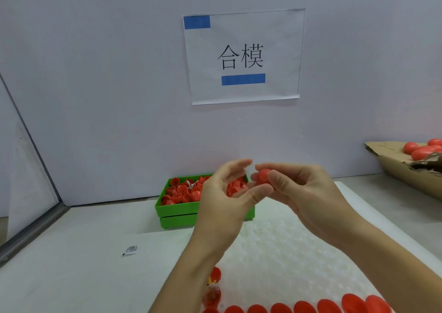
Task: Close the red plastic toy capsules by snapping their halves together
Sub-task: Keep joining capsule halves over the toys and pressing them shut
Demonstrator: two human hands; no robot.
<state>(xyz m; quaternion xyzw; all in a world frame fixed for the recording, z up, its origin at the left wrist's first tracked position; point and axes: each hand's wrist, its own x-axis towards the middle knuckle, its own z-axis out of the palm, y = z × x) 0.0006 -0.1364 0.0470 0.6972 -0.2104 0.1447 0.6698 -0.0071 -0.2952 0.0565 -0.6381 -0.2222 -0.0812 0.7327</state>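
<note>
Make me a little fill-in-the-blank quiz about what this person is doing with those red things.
1. The right hand grips a capsule half coloured ____.
2. The loose halves lie in a tray coloured ____.
3. The closed capsules at the far right lie on torn ____.
4. The sign on the wall bears two ____ bars.

Missing words: red; green; cardboard; blue

- paper sign (pixel 244 57) on the white wall (pixel 95 73), black characters, two blue tape strips
- small printed packet (pixel 130 250) lying on the table (pixel 71 265), left
- white bubble-textured mat (pixel 287 253) on the table, right of the packet
</note>
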